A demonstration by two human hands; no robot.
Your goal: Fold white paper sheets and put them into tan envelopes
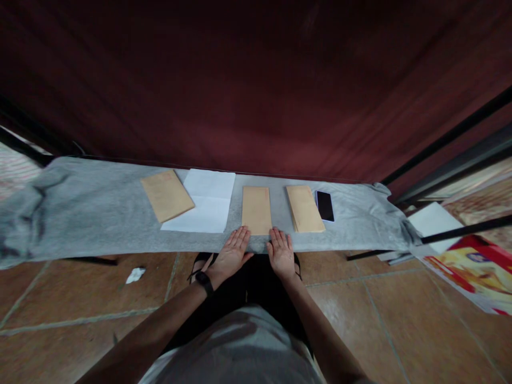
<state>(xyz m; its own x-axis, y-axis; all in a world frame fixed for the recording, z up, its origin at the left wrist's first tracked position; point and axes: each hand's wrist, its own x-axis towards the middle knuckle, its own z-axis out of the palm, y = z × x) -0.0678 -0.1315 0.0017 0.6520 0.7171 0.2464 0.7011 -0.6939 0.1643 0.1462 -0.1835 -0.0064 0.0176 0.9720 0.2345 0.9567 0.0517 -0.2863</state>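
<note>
Flat hands flank a brown envelope [256,208] at the cloth's near edge.
The left hand [232,253] and right hand [281,254] lie straight-fingered, clasping nothing, by its near corners, perhaps to square it; fingertip contact is hard to judge. Spacing keeps it apart from the left envelope pile [168,195] overlapping white paper [210,197], and the right envelope stack [304,208] beside a phone [325,206]. Rumpled grey cloth [100,208] covers the surface, against a dark red panel [256,90], above tiled floor [132,298].
</note>
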